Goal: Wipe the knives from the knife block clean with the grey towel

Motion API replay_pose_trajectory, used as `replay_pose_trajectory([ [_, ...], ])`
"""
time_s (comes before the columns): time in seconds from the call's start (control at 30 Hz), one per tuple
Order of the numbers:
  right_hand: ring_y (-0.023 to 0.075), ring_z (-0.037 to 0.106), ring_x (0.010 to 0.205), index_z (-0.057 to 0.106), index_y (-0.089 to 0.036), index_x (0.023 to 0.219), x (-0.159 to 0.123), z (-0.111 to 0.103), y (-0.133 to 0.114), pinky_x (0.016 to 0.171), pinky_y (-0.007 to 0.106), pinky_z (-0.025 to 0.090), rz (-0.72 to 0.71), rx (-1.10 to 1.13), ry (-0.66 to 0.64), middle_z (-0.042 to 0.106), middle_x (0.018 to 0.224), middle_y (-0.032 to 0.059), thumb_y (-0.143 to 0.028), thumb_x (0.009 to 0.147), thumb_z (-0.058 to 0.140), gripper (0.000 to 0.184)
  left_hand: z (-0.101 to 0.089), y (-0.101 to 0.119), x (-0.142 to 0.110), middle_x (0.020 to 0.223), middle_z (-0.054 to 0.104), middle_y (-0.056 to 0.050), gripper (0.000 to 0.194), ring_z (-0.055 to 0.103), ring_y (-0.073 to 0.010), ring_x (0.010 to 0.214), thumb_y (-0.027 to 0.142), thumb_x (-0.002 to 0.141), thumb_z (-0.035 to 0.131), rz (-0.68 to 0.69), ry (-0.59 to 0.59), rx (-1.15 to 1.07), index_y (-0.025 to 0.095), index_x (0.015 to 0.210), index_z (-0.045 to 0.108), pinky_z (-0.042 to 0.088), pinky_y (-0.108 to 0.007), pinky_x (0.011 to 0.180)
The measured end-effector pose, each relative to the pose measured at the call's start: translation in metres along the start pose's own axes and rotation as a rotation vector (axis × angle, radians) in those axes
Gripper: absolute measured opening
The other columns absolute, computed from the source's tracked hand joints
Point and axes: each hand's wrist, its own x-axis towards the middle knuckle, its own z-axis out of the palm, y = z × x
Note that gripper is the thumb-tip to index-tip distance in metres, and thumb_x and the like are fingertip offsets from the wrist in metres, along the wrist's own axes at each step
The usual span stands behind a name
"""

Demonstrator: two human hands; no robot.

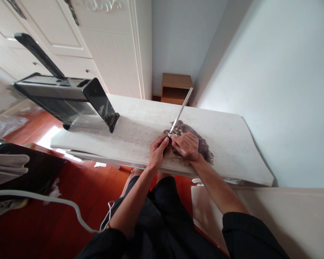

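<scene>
Fingers (165,141) of the left hand (157,151) pinched together on a small dark piece (169,138), seemingly to steady it; right hand (189,146) curled tight alongside, exact hold hidden, over fuzzy brown-grey cloth (204,146). Between the 2, a slim, straight pale stick (180,111), tilted up and away, perhaps for clearance. Cloth bunched near the front edge, likely for easy reach. Outward: flat, scuffed white worktop (232,140); at left, boxy black frame (98,97), clear-panelled; beyond, square-cornered wooden unit (176,80).

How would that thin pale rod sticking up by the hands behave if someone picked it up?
The thin pale rod is probably stiff, since it runs straight with no visible sag. It looks light, being so slender. Its smooth, slightly shiny surface may make it a bit slippery, though I can't tell whether it's round enough to roll.
</scene>
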Motion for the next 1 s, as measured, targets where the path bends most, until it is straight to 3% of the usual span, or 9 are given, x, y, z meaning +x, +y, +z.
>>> replay_pose_trajectory([
  [0.1,0.0119,0.055,0.059,0.059,-0.018,0.099,0.001,0.002,-0.001,0.062,0.031,0.040,-0.010,-0.017,0.009,0.063,0.065,-0.0018,-0.010,0.084,0.068,0.019,0.002,0.000,-0.001,0.063,0.054,0.001,0.035,0.045,-0.0093,0.058,0.049,0.084,0.069,0.035,-0.023,0.020,0.016,0.093,0.075,0.037,-0.022,0.056],
  [0.23,0.0112,0.054,0.056,0.058,-0.019,0.090,0.002,0.003,-0.003,0.059,0.030,0.039,-0.002,-0.026,0.022,0.061,0.062,-0.0031,-0.009,0.084,0.068,0.015,0.003,-0.003,-0.002,0.084,0.068,-0.004,0.034,0.059,-0.0142,0.076,0.046,0.081,0.072,0.135,0.055,0.071,0.017,0.098,0.077,0.047,-0.025,0.073],
  [0.37,0.0108,0.054,0.055,0.056,-0.020,0.083,0.002,0.003,-0.004,0.059,0.030,0.039,0.018,-0.039,0.012,0.060,0.059,-0.0037,-0.010,0.084,0.067,0.015,0.003,-0.006,-0.001,0.091,0.069,-0.005,0.030,0.062,-0.0162,0.086,0.039,0.080,0.075,0.201,0.111,0.094,0.019,0.102,0.078,0.048,-0.026,0.080],
  [0.63,0.0108,0.055,0.056,0.055,-0.020,0.075,0.000,0.005,-0.003,0.060,0.030,0.040,0.059,-0.037,0.032,0.060,0.060,-0.0025,-0.010,0.085,0.066,0.018,0.004,-0.006,-0.001,0.098,0.074,-0.006,0.031,0.066,-0.0190,0.091,0.041,0.078,0.076,0.158,0.104,0.059,0.020,0.101,0.079,0.050,-0.030,0.086],
  [0.77,0.0115,0.055,0.056,0.058,-0.019,0.077,-0.003,0.005,-0.002,0.060,0.031,0.040,0.054,-0.039,0.034,0.060,0.060,-0.0017,-0.011,0.085,0.067,0.015,0.003,-0.005,-0.002,0.084,0.072,-0.003,0.032,0.062,-0.0154,0.077,0.045,0.081,0.073,0.118,0.082,0.072,0.018,0.098,0.079,0.050,-0.027,0.076],
  [1.0,0.0116,0.054,0.059,0.061,-0.018,0.085,-0.005,0.004,0.000,0.063,0.031,0.039,0.037,-0.023,-0.007,0.060,0.061,-0.0021,-0.011,0.086,0.067,0.009,0.004,0.004,-0.003,0.062,0.054,0.000,0.045,0.046,-0.0107,0.059,0.056,0.085,0.065,0.109,-0.018,0.079,0.015,0.067,0.064,0.039,-0.024,0.058],
])
